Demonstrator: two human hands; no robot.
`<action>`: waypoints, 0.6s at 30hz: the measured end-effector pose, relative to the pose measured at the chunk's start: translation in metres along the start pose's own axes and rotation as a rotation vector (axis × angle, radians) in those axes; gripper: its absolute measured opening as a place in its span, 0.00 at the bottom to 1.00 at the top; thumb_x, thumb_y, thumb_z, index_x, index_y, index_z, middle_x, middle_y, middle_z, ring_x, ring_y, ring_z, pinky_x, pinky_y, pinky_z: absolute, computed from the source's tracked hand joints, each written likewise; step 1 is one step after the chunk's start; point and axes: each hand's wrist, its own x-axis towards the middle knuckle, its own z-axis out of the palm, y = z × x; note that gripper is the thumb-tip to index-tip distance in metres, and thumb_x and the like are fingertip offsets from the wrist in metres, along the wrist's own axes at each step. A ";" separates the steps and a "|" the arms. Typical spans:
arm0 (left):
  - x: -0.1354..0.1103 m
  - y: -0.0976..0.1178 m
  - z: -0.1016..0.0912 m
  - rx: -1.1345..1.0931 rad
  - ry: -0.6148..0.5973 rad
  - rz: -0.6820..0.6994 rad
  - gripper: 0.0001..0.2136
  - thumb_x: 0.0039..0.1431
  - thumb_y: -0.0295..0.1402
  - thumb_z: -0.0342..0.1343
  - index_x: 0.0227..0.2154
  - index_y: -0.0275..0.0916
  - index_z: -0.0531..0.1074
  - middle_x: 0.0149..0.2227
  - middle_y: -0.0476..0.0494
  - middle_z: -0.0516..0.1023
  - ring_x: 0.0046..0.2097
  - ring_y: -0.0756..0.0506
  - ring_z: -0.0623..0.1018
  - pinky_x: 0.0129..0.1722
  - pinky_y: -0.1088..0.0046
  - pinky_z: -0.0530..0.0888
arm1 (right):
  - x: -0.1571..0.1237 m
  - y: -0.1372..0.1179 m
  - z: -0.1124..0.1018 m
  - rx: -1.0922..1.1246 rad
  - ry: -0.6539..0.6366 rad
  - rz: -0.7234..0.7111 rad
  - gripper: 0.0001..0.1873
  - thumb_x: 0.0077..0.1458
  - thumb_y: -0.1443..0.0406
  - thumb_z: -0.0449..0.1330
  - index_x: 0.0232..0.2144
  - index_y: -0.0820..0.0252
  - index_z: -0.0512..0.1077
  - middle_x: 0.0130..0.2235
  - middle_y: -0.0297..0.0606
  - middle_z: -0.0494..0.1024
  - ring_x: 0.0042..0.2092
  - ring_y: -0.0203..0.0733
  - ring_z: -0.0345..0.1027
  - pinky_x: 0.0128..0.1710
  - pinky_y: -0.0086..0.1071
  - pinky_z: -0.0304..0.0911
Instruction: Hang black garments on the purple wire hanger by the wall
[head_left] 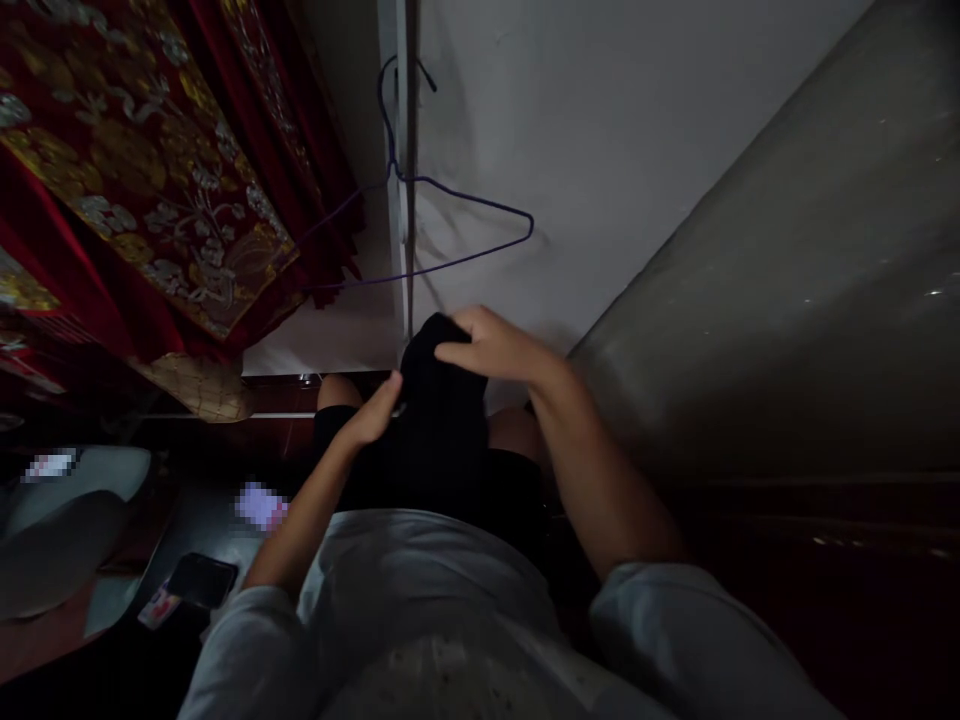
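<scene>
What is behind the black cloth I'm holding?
Parts of both bare legs and black shorts show beside the black cloth. Whatever lies directly behind it is covered, so I can't tell.

Light is dim throughout, and its source is hard to place. Behind the purple hanger [394, 170], the pale wall [615, 120] is the brightest broad area, a flat grey with soft shadows just right of the wire. Below the hanger, the black cloth [439, 440] loses most of its folds to darkness. Left of it, embroidered fabric [161, 170] glints dully; far right, specks of glare dot a grey surface [795, 280]. Well below left, pixelated patches [261, 506] hide detail; below it, wide-angle distortion stretches the sleeves [690, 620].
</scene>
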 end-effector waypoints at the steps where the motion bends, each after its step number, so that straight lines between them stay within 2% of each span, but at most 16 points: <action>1: -0.002 -0.009 -0.003 0.050 -0.140 -0.032 0.34 0.73 0.57 0.32 0.33 0.37 0.77 0.31 0.39 0.79 0.36 0.40 0.79 0.37 0.64 0.76 | 0.006 0.000 -0.011 -0.055 0.086 -0.046 0.09 0.48 0.64 0.58 0.19 0.58 0.65 0.24 0.34 0.68 0.30 0.40 0.65 0.30 0.32 0.61; 2: -0.005 -0.017 -0.007 0.119 -0.247 -0.046 0.32 0.73 0.56 0.37 0.31 0.37 0.76 0.29 0.40 0.79 0.34 0.42 0.78 0.36 0.66 0.75 | 0.015 0.003 -0.020 -0.094 0.197 -0.090 0.06 0.48 0.64 0.59 0.21 0.58 0.67 0.26 0.35 0.70 0.33 0.43 0.67 0.34 0.34 0.64; 3: -0.007 -0.024 -0.013 0.203 -0.304 -0.048 0.29 0.73 0.54 0.42 0.31 0.36 0.75 0.29 0.41 0.78 0.32 0.43 0.77 0.35 0.67 0.74 | 0.026 0.008 -0.027 -0.112 0.315 -0.123 0.03 0.49 0.65 0.59 0.25 0.57 0.70 0.29 0.37 0.73 0.38 0.46 0.70 0.38 0.37 0.66; 5: -0.012 -0.031 -0.028 0.374 -0.292 -0.025 0.22 0.72 0.49 0.47 0.34 0.36 0.76 0.30 0.41 0.79 0.33 0.43 0.78 0.39 0.67 0.74 | 0.052 0.025 -0.033 -0.100 0.502 -0.129 0.06 0.53 0.64 0.60 0.35 0.54 0.75 0.35 0.39 0.78 0.46 0.50 0.71 0.46 0.41 0.69; 6: -0.014 -0.032 -0.038 0.436 -0.260 -0.012 0.20 0.72 0.46 0.48 0.37 0.36 0.77 0.33 0.39 0.80 0.36 0.42 0.79 0.42 0.65 0.74 | 0.066 0.035 -0.034 -0.084 0.556 -0.095 0.08 0.55 0.62 0.59 0.38 0.52 0.75 0.36 0.39 0.78 0.47 0.50 0.71 0.48 0.42 0.69; 7: -0.015 -0.032 -0.048 0.478 -0.228 -0.005 0.18 0.72 0.44 0.48 0.40 0.36 0.77 0.37 0.38 0.81 0.40 0.40 0.80 0.46 0.64 0.74 | 0.079 0.047 -0.032 -0.071 0.579 -0.037 0.08 0.57 0.61 0.58 0.39 0.52 0.74 0.35 0.39 0.78 0.47 0.50 0.72 0.48 0.42 0.69; 9: -0.017 -0.029 -0.069 0.522 -0.231 -0.039 0.16 0.71 0.43 0.49 0.43 0.38 0.77 0.42 0.37 0.82 0.46 0.39 0.80 0.51 0.62 0.73 | 0.098 0.068 -0.030 -0.092 0.569 0.117 0.07 0.59 0.61 0.56 0.34 0.55 0.73 0.30 0.39 0.75 0.43 0.50 0.72 0.44 0.41 0.69; 12: -0.015 -0.024 -0.104 0.571 -0.249 -0.185 0.14 0.68 0.42 0.51 0.35 0.39 0.76 0.37 0.38 0.81 0.41 0.39 0.79 0.47 0.63 0.73 | 0.103 0.084 -0.034 -0.253 0.625 0.245 0.09 0.54 0.62 0.60 0.24 0.56 0.67 0.23 0.37 0.65 0.36 0.49 0.70 0.37 0.39 0.66; 14: -0.011 -0.023 -0.127 0.593 -0.118 -0.226 0.15 0.67 0.43 0.51 0.30 0.39 0.74 0.33 0.40 0.79 0.38 0.41 0.78 0.45 0.64 0.72 | 0.095 0.082 -0.043 -0.339 0.691 0.231 0.12 0.51 0.63 0.63 0.20 0.55 0.64 0.20 0.35 0.60 0.33 0.48 0.68 0.33 0.37 0.64; 16: -0.003 -0.020 -0.150 0.541 0.058 -0.206 0.16 0.65 0.45 0.52 0.30 0.39 0.73 0.36 0.41 0.79 0.40 0.42 0.77 0.46 0.65 0.72 | 0.084 0.071 -0.052 -0.353 0.696 0.206 0.13 0.50 0.63 0.64 0.20 0.55 0.63 0.19 0.33 0.56 0.31 0.47 0.66 0.30 0.36 0.61; 18: 0.009 -0.015 -0.169 0.435 0.137 -0.209 0.16 0.61 0.47 0.55 0.30 0.38 0.74 0.37 0.43 0.79 0.41 0.42 0.76 0.46 0.65 0.71 | 0.076 0.058 -0.059 -0.340 0.672 0.202 0.14 0.50 0.64 0.64 0.20 0.55 0.63 0.19 0.33 0.55 0.31 0.46 0.65 0.28 0.36 0.59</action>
